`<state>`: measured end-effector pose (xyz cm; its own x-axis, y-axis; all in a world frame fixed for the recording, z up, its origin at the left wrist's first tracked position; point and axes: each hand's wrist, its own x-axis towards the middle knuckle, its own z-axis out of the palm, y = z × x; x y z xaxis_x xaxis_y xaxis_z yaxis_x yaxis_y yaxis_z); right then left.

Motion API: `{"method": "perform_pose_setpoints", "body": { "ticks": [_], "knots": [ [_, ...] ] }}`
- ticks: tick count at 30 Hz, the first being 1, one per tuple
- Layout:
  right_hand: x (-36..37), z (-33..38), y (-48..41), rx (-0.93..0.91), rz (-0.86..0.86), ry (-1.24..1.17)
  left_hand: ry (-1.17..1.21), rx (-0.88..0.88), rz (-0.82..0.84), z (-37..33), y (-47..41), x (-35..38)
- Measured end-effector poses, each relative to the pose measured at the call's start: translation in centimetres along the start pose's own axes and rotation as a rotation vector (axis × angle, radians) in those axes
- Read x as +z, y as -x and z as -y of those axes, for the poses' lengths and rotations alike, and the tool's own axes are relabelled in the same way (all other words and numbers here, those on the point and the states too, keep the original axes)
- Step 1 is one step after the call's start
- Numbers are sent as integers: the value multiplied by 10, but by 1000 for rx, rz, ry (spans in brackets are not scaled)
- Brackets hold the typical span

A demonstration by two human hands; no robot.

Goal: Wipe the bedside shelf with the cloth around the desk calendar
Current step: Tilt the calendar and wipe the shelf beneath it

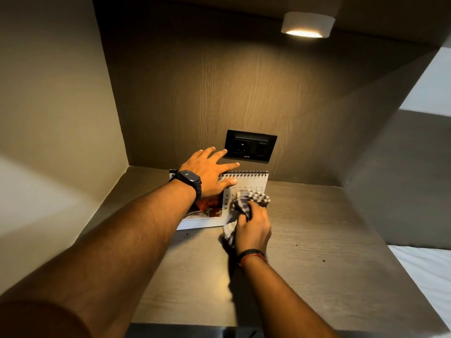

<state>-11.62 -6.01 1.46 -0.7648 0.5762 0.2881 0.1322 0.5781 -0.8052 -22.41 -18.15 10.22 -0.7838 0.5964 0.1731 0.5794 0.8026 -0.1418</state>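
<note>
A spiral-bound desk calendar with a red picture stands near the back of the wooden bedside shelf. My left hand, with a dark watch on its wrist, hovers over the calendar's top edge with fingers spread; its thumb touches the page. My right hand is closed on a crumpled grey-and-white checked cloth, pressed against the calendar's lower right front, close to the shelf surface. The cloth's tail hangs down past my wrist.
A black socket and switch plate sits on the back wall just above the calendar. A round lamp glows overhead. Side walls close in the shelf on the left and right. White bedding lies at the right.
</note>
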Motion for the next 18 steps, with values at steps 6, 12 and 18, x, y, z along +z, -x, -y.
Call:
{"method": "perform_pose_setpoints", "body": {
  "ticks": [6, 12, 18],
  "knots": [
    [3, 11, 3, -207, 96, -16, -2, 13, -8, 1, 0, 0],
    [-3, -2, -6, -156, 52, 73, 4, 9, -15, 1, 0, 1],
    [2, 3, 2, -265, 102, 42, 7, 16, -26, 2, -2, 4]
  ]
}}
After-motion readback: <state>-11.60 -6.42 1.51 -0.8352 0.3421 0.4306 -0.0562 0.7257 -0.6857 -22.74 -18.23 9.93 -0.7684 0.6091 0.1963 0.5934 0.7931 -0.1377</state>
